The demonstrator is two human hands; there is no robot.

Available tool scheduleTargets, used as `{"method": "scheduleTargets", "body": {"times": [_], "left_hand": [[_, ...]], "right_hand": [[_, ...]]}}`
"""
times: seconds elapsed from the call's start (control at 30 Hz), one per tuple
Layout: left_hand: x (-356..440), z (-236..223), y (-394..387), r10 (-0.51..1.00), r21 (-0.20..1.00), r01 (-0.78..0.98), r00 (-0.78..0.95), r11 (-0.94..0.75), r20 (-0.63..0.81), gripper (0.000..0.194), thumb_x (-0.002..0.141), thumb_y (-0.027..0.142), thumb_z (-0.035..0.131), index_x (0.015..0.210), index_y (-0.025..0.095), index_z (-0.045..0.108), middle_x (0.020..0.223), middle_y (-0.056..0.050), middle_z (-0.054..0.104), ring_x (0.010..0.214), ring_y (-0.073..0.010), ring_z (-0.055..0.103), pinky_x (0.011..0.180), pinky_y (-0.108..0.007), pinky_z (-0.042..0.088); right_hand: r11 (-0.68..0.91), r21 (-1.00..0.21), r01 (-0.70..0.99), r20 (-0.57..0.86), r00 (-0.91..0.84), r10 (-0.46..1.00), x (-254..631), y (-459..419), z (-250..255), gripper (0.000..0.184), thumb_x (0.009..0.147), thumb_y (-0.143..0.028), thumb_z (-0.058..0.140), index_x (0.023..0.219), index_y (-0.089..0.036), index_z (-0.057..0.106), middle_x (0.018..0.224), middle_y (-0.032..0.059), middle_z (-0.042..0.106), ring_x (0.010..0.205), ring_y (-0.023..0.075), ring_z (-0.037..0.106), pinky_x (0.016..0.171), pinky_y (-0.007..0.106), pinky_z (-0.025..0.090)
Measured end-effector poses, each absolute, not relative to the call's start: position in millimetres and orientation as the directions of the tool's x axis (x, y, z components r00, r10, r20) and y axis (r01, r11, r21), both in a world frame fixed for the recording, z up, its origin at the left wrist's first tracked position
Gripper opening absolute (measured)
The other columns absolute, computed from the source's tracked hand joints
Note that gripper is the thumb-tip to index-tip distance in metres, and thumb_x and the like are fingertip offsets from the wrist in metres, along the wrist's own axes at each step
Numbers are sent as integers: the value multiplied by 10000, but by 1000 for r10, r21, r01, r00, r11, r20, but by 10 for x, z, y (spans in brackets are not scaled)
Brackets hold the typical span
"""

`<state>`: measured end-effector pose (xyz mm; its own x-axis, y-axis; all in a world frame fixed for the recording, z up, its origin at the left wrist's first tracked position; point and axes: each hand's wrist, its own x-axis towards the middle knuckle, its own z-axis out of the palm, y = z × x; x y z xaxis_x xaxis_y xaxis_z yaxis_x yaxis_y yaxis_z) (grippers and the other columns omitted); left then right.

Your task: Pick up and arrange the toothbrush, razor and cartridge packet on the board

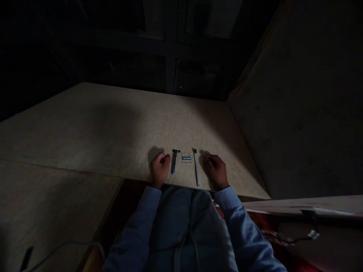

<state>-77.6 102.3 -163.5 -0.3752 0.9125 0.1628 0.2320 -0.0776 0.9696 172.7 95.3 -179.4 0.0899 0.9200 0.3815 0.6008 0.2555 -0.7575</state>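
Note:
A dark razor [174, 162] lies lengthwise on the tabletop, its head at the far end. To its right is a small clear case [186, 158] with what looks like a razor blade cartridge inside. Farther right lies a white toothbrush [197, 168] with a dark bristle head pointing away from me. My left hand [160, 167] rests curled on the table just left of the razor, apart from it, with nothing visible in it. On the other side, my right hand [217, 170] is also curled, to the right of the toothbrush and not touching it.
The pale, stone-patterned table [119, 132] stretches away and to the left, where a seam crosses it. A tall panel [300, 113] borders the right side. Dark window frames stand behind. A grey cable [70, 242] lies at lower left; another cable [297, 239] hangs at lower right.

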Motion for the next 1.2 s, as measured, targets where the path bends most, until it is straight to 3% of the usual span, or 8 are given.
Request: {"method": "scheduleTargets", "body": {"times": [0.2,1.2], "left_hand": [[-778,-1665,1032,902,969,220,-386,-111,191,328,807,305,594,541,208,428,519,59,393,523,-98,383,527,-235,308],[-794,-1710,1049,895,953,272,-378,-135,235,316,803,316,591,550,218,429,520,52,431,521,-108,411,534,-251,320]], "right_hand": [[361,-685,633,434,-44,900,1666,885,-1811,227,908,-301,548,976,-194,736,983,119,720,950,270,655,881,433,528],[332,-784,524,398,15,917,1677,893,-1844,228,914,-346,568,939,-210,749,960,104,735,928,259,676,847,411,535]]}}
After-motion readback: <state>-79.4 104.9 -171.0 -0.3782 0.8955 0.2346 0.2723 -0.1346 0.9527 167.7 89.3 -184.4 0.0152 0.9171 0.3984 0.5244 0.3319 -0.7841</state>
